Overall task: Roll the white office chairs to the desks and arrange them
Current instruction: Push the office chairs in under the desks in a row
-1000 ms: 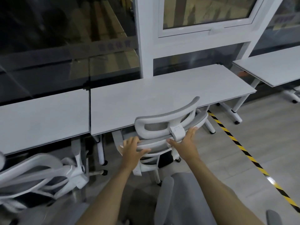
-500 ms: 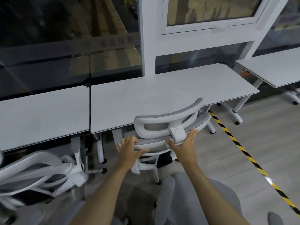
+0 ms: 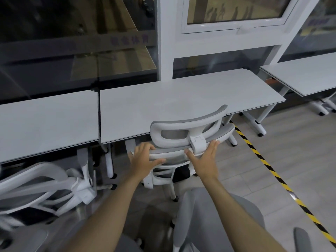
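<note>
A white office chair [image 3: 189, 131] with a grey mesh headrest stands against the front edge of the middle desk [image 3: 181, 99], its seat tucked under the top. My left hand [image 3: 145, 159] grips the top rail of the backrest on the left. My right hand [image 3: 205, 159] rests on the same rail just right of the headrest bracket, fingers stretched along it. A second white chair [image 3: 45, 190] leans tilted under the left desk [image 3: 45, 120].
Another grey seat [image 3: 218, 219] sits right below my arms. A yellow-black floor tape line [image 3: 269, 166] runs diagonally on the right. A third desk [image 3: 305, 75] stands far right. Dark glass panels and a white window frame back the desks.
The chair has rolled a little further in toward the middle desk, with both hands staying on its backrest rail.
</note>
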Demonstrator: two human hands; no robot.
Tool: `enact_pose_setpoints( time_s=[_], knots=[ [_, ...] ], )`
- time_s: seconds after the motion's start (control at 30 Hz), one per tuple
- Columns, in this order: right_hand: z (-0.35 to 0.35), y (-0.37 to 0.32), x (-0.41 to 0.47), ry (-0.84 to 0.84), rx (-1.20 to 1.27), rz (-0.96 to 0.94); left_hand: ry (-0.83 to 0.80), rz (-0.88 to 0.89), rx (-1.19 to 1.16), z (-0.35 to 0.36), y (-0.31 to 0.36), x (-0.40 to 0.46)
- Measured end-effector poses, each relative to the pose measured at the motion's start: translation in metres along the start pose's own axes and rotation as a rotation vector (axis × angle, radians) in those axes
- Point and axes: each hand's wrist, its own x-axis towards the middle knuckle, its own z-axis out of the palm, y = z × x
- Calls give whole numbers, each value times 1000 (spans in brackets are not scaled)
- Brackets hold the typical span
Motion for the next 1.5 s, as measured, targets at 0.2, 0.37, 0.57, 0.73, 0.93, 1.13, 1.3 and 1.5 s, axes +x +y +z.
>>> enact_pose_setpoints(
  time_s=[0.2, 0.37, 0.57, 0.73, 0.93, 1.13, 1.3, 1.5],
  knots=[
    [-40, 4, -9, -111, -92, -53, 8, -5, 225, -12, 12, -18],
    [-75, 2, -49, -144, -441, -117, 69, 10, 335, -33, 27, -56],
    [-113, 5, -122, -245, -595, -269, -38, -32, 318, -61, 68, -131],
    [-136, 15, -188, -340, -561, -387, -46, -49, 332, -73, 88, -228],
    [-158, -10, -300, -399, -471, -629, 6, -72, 401, -109, 107, -350],
    [-145, -26, -401, -462, -441, -754, 57, -150, 447, -170, 109, -454],
    [-108, -40, -481, -565, -403, -804, 119, -224, 452, -238, 96, -533],
    [-27, -80, -593, -684, -311, -892, 316, -311, 438, -342, 27, -642]
  ],
)
